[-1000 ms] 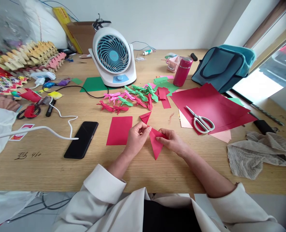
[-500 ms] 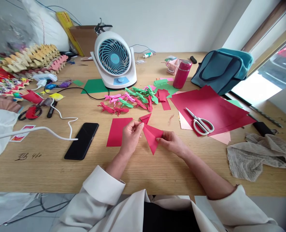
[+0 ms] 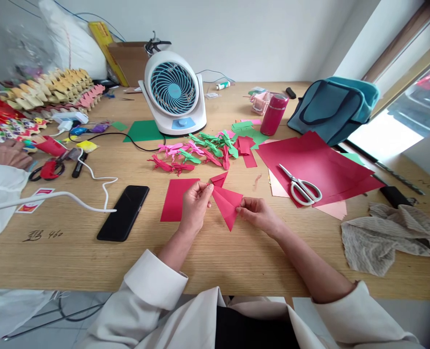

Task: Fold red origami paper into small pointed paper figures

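Observation:
Between my two hands is a folded piece of red paper (image 3: pixel 228 205), triangular, with a crease and one point hanging down. My left hand (image 3: pixel 196 203) pinches its upper left corner between thumb and fingers. At the right edge, my right hand (image 3: pixel 255 212) grips it, fingers curled. Just behind it on the table lies a small folded red paper triangle (image 3: pixel 220 180). A flat red paper sheet (image 3: pixel 173 199) rests partly behind my left hand. Farther back is a heap of folded paper figures (image 3: pixel 200 151) in pink, green and red.
White-handled scissors (image 3: pixel 305 189) lie on large red sheets (image 3: pixel 331 162) to the right. A black phone (image 3: pixel 123 213) with a white cable is at left. A fan (image 3: pixel 175 97), a red flask (image 3: pixel 274 114) and a blue bag (image 3: pixel 331 109) stand behind. Another person's hand (image 3: pixel 7 154) shows far left.
Both hands keep hold of the red paper, which has turned slightly. My left hand has shifted a little to the left. The view has tilted up slightly.

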